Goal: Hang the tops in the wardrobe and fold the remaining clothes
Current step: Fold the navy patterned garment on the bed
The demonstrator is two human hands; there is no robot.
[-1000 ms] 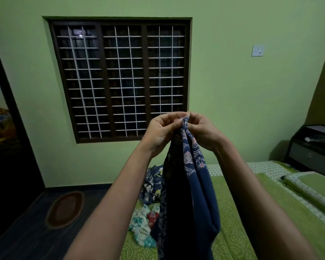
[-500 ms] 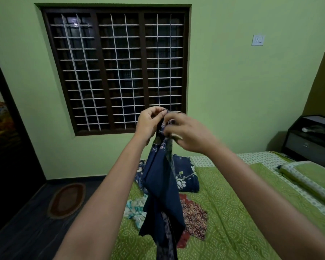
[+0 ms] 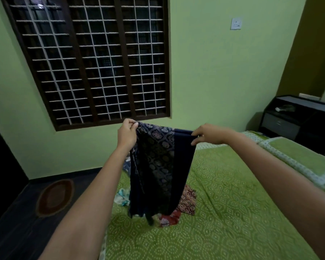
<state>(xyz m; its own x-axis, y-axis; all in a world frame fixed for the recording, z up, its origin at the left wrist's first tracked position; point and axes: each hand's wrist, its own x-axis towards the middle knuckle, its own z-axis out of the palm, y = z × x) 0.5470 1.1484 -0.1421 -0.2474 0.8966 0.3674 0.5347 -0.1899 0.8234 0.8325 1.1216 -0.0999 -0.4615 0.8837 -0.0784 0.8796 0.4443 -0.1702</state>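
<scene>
— Two hands, one garment: what is going on?

— I hold the dark blue garment [image 3: 158, 166] stretched by its top edge above the green bed [image 3: 233, 203]; my left hand [image 3: 127, 135] pinches one corner, my right hand [image 3: 207, 135] pinches the other; I judge I am spreading it out to tell top from the rest.

— And next?

— Hanging or folding, once identified; its hem brushes the clothes pile [image 3: 184, 205], partly hidden behind it; no wardrobe shows.

Dark navy patterned garment [image 3: 158, 166] hangs stretched (top edge taut) above crumpled clothes [image 3: 184, 205].
</scene>
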